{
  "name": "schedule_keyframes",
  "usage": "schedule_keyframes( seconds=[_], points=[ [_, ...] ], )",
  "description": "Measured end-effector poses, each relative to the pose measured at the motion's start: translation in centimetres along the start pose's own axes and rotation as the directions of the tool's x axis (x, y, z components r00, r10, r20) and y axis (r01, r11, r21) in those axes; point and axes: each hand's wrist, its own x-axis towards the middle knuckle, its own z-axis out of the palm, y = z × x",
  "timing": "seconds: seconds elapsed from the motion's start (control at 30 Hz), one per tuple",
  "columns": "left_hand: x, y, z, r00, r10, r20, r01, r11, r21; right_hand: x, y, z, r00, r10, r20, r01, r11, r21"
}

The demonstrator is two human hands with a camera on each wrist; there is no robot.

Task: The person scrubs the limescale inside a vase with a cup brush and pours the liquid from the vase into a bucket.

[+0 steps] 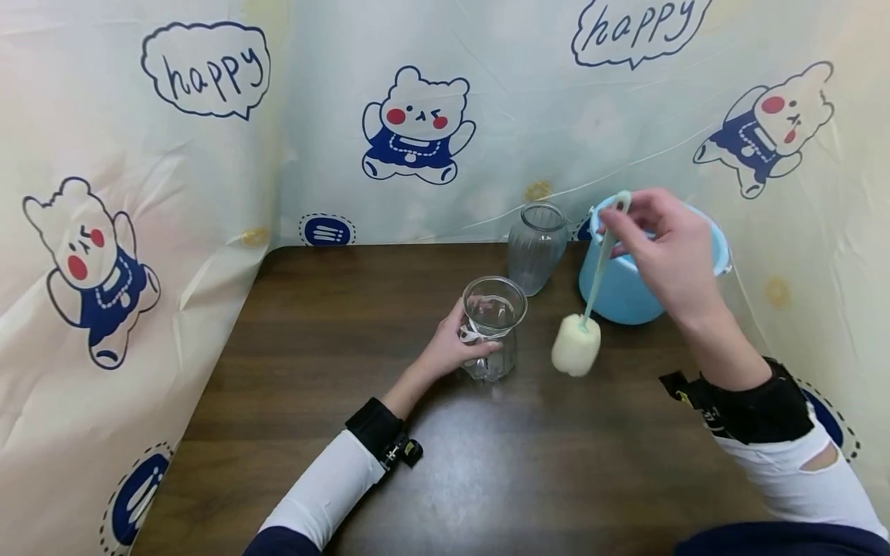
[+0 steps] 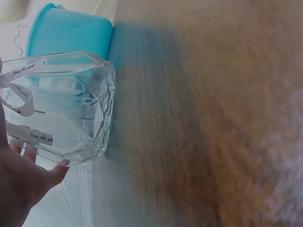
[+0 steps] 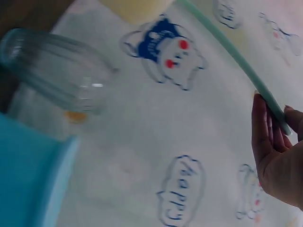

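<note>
On the wooden table [image 1: 334,324], a blue bucket [image 1: 621,297] stood partly hidden behind the right hand [image 1: 670,251]. The left hand [image 1: 446,349] gripped a glass jar [image 1: 501,332], its ribbon [image 2: 23,71] lettering barely legible; beside it, the right pinched a raised sponge brush [image 1: 577,346], cropped in the right-wrist view.

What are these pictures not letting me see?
Inside the blue bucket: head view, partly behind the right grip.
Mouth of the ribboned jar: left wrist, cut off by left edge.
Part of the sponge: right wrist, cut off by top edge.
Lettering on its ribbon: head view, too small.
</note>
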Motion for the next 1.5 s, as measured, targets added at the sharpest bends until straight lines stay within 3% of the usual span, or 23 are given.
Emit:
schedule_keyframes(
  seconds=[0.1,0.17,0.23,0.37,0.47,0.57,0.7,0.77,0.97,1.13,1.27,1.5],
  points=[
    [0.2,-0.1,-0.1,1.000,-0.009,0.005,0.009,1.000,0.006,-0.9,2.7,0.7,0.985,0.037,0.171,-0.012,0.989,-0.147],
    [0.2,-0.3,-0.1,1.000,-0.010,0.001,0.010,1.000,0.008,-1.4,4.3,1.1,0.951,0.097,0.294,-0.031,0.975,-0.221],
    [0.3,-0.5,-0.1,1.000,-0.007,-0.003,0.007,1.000,0.010,-2.0,5.7,1.5,0.895,0.176,0.411,-0.063,0.960,-0.274],
    [0.5,-2.2,0.3,1.000,-0.011,-0.008,0.011,1.000,0.016,-2.8,8.0,2.3,0.754,0.299,0.585,-0.105,0.934,-0.342],
    [0.7,-3.6,0.5,1.000,-0.018,-0.012,0.018,1.000,0.018,-3.3,9.3,2.8,0.686,0.327,0.650,-0.083,0.923,-0.377],
    [0.8,-4.0,0.4,1.000,-0.017,-0.018,0.017,1.000,0.010,-3.8,10.4,3.7,0.662,0.337,0.670,-0.053,0.912,-0.407],
    [0.8,-3.9,0.4,0.999,-0.028,-0.021,0.028,1.000,0.004,-4.7,11.8,5.0,0.662,0.334,0.671,0.004,0.894,-0.449],
    [0.7,-3.4,0.4,1.000,-0.023,-0.013,0.023,1.000,-0.005,-5.3,12.4,5.5,0.650,0.331,0.684,0.030,0.888,-0.459],
    [0.3,-1.1,0.0,1.000,0.004,-0.003,-0.004,1.000,-0.025,-6.5,13.7,6.7,0.546,0.381,0.747,0.031,0.881,-0.472],
    [0.4,-0.4,-0.4,1.000,-0.006,-0.005,0.006,1.000,-0.007,-7.2,14.3,7.7,0.479,0.402,0.780,0.070,0.868,-0.491],
    [0.3,-0.6,-0.5,1.000,-0.010,0.012,0.010,1.000,-0.008,-8.0,14.9,8.2,0.446,0.409,0.796,0.092,0.864,-0.495],
    [0.3,-0.6,-0.4,1.000,0.003,0.013,-0.003,1.000,-0.026,-8.1,15.6,8.2,0.391,0.478,0.787,0.017,0.851,-0.525]
  ],
)
